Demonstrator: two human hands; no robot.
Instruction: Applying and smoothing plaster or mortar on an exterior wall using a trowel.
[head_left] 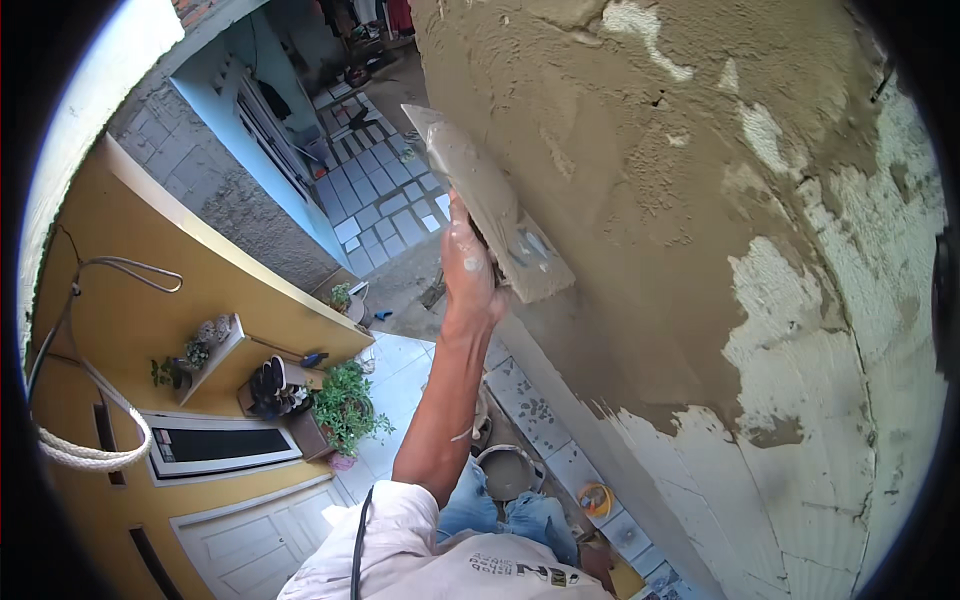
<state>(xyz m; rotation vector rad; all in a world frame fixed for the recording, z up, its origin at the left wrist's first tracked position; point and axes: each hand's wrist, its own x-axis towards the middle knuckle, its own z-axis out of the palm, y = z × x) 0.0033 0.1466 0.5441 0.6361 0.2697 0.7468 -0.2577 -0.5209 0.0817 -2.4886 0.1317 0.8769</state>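
My left hand [468,262] is raised with its fingers closed round the back of a plastering float [490,195]. The float is a long flat board smeared with wet mortar, tilted with its lower end at the wall. Whether its whole face touches the wall I cannot tell. Wet grey-brown plaster [640,230] coats much of the wall on my right, with rough pale patches [780,300] showing through. Low by my right side, what seems to be my right hand [598,562] shows in part; its fingers are not clear.
A bucket of grey mortar [507,472] stands below by my legs. An orange-yellow container [596,499] sits at the wall's foot. Leftward are a green potted plant [348,408], a wall shelf [213,358], a white door [262,532] and a hanging rope loop [95,458].
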